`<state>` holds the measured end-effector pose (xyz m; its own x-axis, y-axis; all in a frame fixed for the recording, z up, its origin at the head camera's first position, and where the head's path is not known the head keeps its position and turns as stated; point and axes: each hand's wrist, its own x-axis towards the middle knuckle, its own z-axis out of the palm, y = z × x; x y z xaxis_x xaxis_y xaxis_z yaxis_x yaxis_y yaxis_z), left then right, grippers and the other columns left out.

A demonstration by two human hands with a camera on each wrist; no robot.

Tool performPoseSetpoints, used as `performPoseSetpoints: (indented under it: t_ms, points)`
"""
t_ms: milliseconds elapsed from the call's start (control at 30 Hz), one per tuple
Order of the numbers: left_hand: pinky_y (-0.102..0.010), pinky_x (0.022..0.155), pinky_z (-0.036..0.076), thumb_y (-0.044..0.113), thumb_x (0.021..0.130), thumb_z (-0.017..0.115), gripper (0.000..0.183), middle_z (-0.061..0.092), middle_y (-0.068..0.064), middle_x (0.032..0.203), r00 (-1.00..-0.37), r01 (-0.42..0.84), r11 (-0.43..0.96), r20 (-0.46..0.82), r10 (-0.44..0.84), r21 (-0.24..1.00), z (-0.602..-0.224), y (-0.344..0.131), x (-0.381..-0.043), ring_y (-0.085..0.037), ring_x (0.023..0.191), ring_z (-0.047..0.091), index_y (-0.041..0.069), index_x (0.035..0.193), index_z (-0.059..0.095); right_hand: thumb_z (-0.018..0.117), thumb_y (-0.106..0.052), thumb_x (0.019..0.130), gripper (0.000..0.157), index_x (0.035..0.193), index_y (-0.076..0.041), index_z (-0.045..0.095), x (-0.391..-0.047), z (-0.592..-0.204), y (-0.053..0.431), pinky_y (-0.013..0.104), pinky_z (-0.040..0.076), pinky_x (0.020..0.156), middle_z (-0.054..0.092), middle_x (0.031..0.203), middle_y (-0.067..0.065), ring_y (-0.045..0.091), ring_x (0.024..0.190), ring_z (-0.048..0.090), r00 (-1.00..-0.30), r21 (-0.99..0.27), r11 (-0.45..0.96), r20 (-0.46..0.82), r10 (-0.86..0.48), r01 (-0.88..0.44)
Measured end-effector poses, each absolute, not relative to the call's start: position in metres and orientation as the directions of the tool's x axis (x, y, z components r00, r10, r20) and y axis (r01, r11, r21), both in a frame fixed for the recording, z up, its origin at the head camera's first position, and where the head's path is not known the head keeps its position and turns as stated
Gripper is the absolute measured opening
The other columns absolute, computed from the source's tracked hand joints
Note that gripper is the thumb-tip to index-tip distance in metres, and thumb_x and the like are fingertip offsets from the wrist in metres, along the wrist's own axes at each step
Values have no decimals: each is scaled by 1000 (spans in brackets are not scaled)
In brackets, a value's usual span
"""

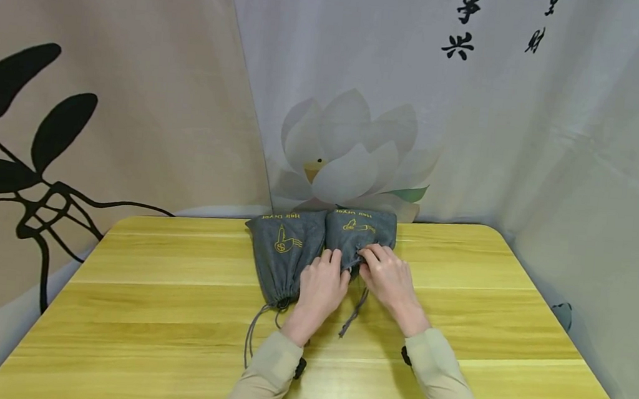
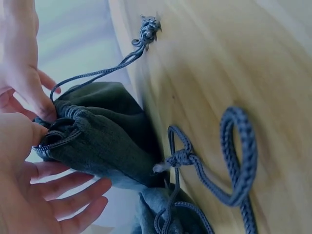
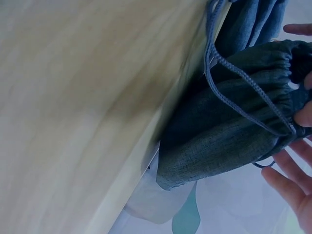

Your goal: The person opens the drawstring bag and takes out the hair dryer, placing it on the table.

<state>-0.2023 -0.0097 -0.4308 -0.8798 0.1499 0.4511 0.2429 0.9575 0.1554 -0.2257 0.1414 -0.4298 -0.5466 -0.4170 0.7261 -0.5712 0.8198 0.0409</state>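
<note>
Two dark grey drawstring bags with yellow "Hair Dryer" print and a yellow dryer drawing lie side by side at the table's far edge. At the gathered mouth of the right drawstring bag, my left hand pinches the near left side, its other fingers spread beneath the bag in the left wrist view. Opposite it, my right hand pinches the mouth's other side. A knotted cord hangs from this bag onto the table. What lies inside is hidden. The left drawstring bag rests beside my left hand, its neck drawn together.
The wooden table spreads in front and to both sides. Loose cords of the left bag trail towards the near edge. A printed curtain hangs right behind the table's far edge, and another cloth closes the right side.
</note>
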Motion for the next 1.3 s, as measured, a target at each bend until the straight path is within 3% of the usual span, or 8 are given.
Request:
performPoseSetpoints:
  t_ms: [500, 1300]
  points:
    - [-25, 40, 35, 26, 92, 61, 18, 59, -2, 76, -871, 282, 947, 455, 186, 152, -427, -19, -201, -14, 48, 49, 8, 95, 58, 72, -2, 73, 18, 90, -6, 69, -226, -429, 145, 32, 56, 57, 69, 90, 6, 23, 76, 66, -548, 33, 820, 728, -412, -572]
    - [-24, 40, 36, 25, 87, 69, 18, 56, -1, 69, -856, 303, 945, 471, 214, 121, -424, -26, -202, -15, 49, 51, 9, 92, 60, 73, -3, 74, 17, 90, -8, 69, -226, -429, 147, 33, 54, 55, 69, 90, 4, 22, 75, 65, -567, 13, 828, 722, -395, -560]
